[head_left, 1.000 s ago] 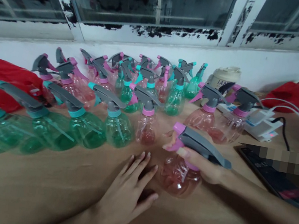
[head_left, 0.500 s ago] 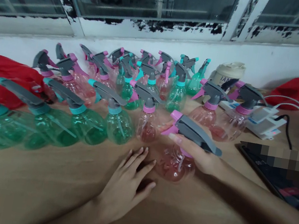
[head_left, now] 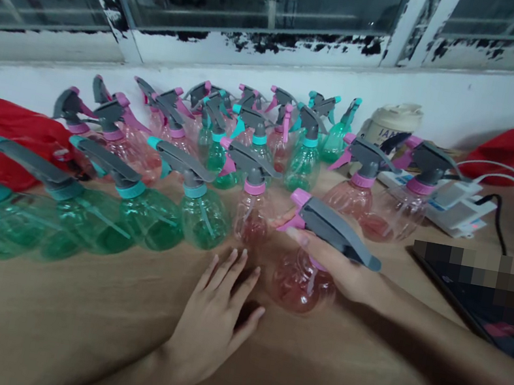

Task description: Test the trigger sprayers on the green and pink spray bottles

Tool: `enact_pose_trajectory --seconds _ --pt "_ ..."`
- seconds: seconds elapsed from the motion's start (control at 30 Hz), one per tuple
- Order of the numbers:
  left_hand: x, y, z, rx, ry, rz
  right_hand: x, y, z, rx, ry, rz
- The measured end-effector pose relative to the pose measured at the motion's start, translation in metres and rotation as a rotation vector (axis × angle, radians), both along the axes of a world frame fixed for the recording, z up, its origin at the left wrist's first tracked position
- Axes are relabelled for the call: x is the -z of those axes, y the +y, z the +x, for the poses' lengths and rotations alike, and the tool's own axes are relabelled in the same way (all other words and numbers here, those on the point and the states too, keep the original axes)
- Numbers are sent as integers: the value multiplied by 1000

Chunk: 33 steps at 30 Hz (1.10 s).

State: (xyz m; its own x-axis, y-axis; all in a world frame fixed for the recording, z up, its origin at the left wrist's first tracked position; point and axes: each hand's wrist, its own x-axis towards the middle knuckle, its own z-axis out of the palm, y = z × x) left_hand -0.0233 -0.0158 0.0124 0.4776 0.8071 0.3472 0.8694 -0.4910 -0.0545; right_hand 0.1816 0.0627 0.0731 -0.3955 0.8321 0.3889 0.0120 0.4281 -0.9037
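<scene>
Workshop, seemingly: rows of spray bottles (head_left: 205, 220) on table (head_left: 80, 320)

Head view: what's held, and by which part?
The right hand holds a round, pink plastic spray bottle by its neck; the left hand holds nothing.

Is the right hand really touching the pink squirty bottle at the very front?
Touching. The head view shows it: the right hand grips the front pink spray bottle around its neck, just under the grey handle.
</scene>
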Motion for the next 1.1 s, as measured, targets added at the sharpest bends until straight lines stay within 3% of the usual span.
enact_pose_trajectory --seconds 0.2,0.4,0.73,0.93,1.1 --pt "0 -1 0 -22 -1 -8 -11 0 2 123 -82 158" --pt "-2 -1 0 -31 -6 -17 -20 -6 2 129 -119 123" --pt "-6 0 3 -62 -30 -59 -7 0 4 170 -145 209" --pt "-6 0 4 -61 -27 -54 -10 -1 3 73 -4 109" --pt "-6 1 4 -52 -35 -41 -7 -4 3 140 12 115"
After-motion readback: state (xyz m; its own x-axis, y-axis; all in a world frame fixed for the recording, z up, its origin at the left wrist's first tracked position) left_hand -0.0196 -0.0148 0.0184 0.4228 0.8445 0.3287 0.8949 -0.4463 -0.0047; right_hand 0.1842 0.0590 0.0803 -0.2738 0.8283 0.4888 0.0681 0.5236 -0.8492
